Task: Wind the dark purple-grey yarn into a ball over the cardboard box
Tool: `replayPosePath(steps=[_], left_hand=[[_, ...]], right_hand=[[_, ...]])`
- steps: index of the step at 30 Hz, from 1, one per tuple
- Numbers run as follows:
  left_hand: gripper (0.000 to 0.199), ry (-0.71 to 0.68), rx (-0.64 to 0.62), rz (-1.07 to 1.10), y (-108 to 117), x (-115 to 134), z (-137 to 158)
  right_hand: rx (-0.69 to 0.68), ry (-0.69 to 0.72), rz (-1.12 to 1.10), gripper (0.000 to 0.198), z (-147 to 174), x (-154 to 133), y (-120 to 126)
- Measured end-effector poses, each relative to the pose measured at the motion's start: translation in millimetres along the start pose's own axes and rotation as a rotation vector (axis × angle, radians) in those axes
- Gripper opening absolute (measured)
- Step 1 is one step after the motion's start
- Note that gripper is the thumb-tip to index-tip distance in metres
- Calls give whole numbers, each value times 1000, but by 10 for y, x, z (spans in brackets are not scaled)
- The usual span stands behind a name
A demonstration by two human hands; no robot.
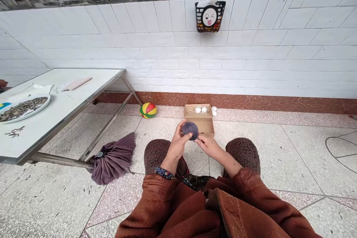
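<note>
Evidently, the yarn ball (190, 130) is held in the left hand (179, 141), before the open box (206, 125). Near its lower edge the right hand (206, 144) is placed, fingers bunched; whether anything is pinched there cannot be told.

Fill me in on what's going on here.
A seated person is handling a dark purplish-grey ball of yarn. The left hand holds it, and the fingers of the right hand are at its lower right edge; whether they pinch a strand is too small to tell. Just beyond, an open cardboard box sits on the floor, with two white balls in its far part.
</note>
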State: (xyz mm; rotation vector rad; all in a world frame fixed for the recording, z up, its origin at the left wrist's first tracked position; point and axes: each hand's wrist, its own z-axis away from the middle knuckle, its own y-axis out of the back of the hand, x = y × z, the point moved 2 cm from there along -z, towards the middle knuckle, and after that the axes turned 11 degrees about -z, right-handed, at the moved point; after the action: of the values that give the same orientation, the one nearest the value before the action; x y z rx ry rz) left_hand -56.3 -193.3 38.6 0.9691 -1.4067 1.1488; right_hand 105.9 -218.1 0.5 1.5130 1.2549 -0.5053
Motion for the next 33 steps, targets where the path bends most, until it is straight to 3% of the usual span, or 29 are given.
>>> replayPosePath(steps=[4, 7, 10, 14, 17, 20, 23, 27, 33], left_hand=[[74, -7, 130, -182, 41, -133, -48], [78, -13, 146, -288, 58, -196, -57], [83, -5, 4, -332, 35, -209, -28], [87, 29, -301, -320, -52, -181, 56], [83, 40, -468, -198, -135, -139, 130], [77, 43, -530, 9, -202, -74, 192], [76, 79, -469, 170, -213, -26, 195], [74, 105, -262, 185, -131, -54, 100], [75, 71, 10, -22, 24, -225, -7]], right_hand=[[-91, 59, -13, 26, 84, -189, 40], [-84, 101, -41, 23, 82, -325, 116], [-23, 131, -24, 21, 56, -402, 205], [93, 169, 68, 25, 14, -349, 387], [182, 127, 89, 27, 7, -186, 503], [277, 51, 20, 28, 41, 6, 512], [294, -27, -35, 29, 116, 146, 399], [168, -94, -26, 27, 228, 187, 196], [-145, 65, -49, 24, 255, -96, 60]])
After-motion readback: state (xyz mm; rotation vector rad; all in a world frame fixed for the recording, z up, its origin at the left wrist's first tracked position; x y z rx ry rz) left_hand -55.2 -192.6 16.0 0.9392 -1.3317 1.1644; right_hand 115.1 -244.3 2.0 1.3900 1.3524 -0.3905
